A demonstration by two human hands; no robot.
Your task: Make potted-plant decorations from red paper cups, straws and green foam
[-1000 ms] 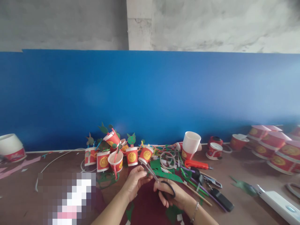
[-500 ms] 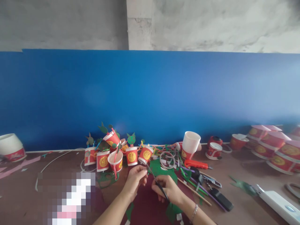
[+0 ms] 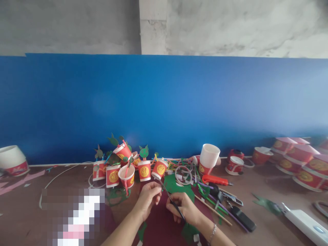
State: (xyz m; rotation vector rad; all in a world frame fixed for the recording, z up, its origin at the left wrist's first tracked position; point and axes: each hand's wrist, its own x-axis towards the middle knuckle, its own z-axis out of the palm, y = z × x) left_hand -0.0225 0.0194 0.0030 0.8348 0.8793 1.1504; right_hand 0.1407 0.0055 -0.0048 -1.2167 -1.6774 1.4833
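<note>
Over the worktop (image 3: 69, 179), the right hand (image 3: 186, 207) grips scissors (image 3: 168, 194) beside the left hand (image 3: 148, 197), whose hold I cannot tell; cups (image 3: 144, 171) behind already carry green cutouts (image 3: 144, 153), but cutting looks unfinished.

One held scissors (image 3: 176, 206), one bracelet (image 3: 213, 233)

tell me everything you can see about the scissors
The scissors have slim, metal-looking blades and a dark handle that looks like plastic. The right hand grips the handle, hiding part of it. They slant, handle toward the person, tips pointing away and to the left, close to the fingertips of the left hand. The blades show as one thin line, so whether they are fully closed, or touch anything at the tips, is unclear.
</note>
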